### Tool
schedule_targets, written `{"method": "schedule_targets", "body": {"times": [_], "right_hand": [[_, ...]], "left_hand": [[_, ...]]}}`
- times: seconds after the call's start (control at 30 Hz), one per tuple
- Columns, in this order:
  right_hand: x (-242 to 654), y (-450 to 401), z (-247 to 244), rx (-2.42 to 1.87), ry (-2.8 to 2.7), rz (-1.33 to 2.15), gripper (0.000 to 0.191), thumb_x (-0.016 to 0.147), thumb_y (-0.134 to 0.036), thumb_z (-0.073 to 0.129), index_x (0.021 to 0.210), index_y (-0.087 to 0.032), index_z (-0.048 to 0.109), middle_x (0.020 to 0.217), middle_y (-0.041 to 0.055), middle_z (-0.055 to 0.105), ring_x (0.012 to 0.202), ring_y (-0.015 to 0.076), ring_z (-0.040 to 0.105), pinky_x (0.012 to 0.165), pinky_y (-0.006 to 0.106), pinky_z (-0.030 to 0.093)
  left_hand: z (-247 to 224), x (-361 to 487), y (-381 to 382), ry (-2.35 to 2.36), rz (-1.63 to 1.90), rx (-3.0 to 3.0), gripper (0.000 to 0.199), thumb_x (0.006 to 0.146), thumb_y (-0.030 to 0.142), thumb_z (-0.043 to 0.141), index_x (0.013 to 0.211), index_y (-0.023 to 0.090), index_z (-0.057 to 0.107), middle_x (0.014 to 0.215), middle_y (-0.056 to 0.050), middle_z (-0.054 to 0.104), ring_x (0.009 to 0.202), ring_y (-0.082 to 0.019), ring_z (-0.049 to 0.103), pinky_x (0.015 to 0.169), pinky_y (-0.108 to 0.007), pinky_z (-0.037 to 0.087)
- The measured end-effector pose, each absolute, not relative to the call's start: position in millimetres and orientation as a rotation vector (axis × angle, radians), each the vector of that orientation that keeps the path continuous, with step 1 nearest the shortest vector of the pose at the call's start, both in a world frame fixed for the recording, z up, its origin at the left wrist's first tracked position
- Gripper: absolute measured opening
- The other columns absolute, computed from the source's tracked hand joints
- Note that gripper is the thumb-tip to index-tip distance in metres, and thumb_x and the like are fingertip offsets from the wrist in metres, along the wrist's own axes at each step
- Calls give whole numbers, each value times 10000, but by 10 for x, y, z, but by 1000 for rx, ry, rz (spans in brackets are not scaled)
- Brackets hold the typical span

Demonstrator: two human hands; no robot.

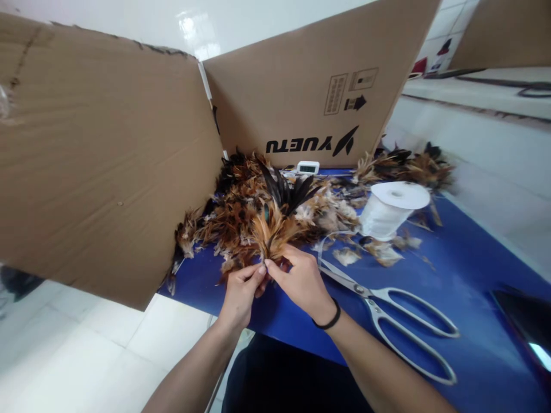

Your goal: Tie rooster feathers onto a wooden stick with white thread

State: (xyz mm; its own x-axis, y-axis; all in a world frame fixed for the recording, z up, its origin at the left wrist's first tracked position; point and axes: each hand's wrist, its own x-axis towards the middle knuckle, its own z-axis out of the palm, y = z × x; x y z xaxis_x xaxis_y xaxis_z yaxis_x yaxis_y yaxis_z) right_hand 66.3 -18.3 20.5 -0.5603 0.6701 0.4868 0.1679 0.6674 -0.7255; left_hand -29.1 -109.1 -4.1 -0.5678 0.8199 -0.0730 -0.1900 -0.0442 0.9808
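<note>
Between my two hands stands a small bunch of feathers (pixel 275 226), brown-orange at the bottom with long black feathers fanning out on top. My left hand (pixel 241 289) pinches its base between thumb and fingers. Close against it, my right hand (pixel 301 281), with a black band at the wrist, pinches the same base from the other side. The fingertips nearly meet and hide the stems. Behind the bunch spreads a heap of loose brown, black and whitish feathers (pixel 232 206). Just right of my right hand lie metal scissors (pixel 365 292), their blades partly beside the wrist.
A white spool of ribbon (pixel 390 209) stands on the blue table (pixel 469 275), its loose end trailing left. Cardboard panels (pixel 107 149) rise at the left and back. A small white digital display (pixel 308 167) sits behind the feathers. A dark phone-like device (pixel 523 327) lies at the right edge.
</note>
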Motion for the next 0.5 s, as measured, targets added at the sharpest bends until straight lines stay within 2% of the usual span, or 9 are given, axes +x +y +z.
{"method": "schedule_targets", "body": {"times": [0.13, 0.23, 0.33, 0.5], "right_hand": [[674, -220, 228, -595, -2141, 805, 158, 775, -212, 570, 626, -184, 526, 693, 23, 625, 627, 139, 568, 612, 252, 440], [676, -169, 279, -610, -2148, 1005, 51, 772, -228, 577, 752, -190, 604, 714, 7, 656, 621, 135, 592, 596, 242, 462], [599, -28, 333, -657, -2139, 1152, 116, 759, -198, 564, 834, -201, 652, 747, -2, 683, 653, 134, 624, 605, 231, 482], [67, 80, 383, -533, -2382, 1062, 184, 758, -119, 529, 825, -179, 690, 822, 16, 717, 744, 130, 646, 710, 226, 471]], "left_hand": [[-82, -304, -1141, 1471, 1711, 681, 338, 770, 414, 645, 667, 92, 637, 537, 16, 437, 491, -54, 359, 448, -201, 201], [-100, -346, -1218, 1492, 1753, 648, 345, 794, 412, 620, 660, 93, 630, 528, 13, 440, 483, -54, 357, 448, -205, 201], [-75, -426, -1352, 1515, 1832, 591, 344, 811, 399, 603, 649, 96, 623, 497, 22, 416, 470, -50, 335, 448, -209, 199], [77, -616, -1684, 1596, 2006, 533, 296, 818, 360, 612, 672, 106, 654, 516, 19, 424, 483, -45, 342, 452, -201, 209]]}}
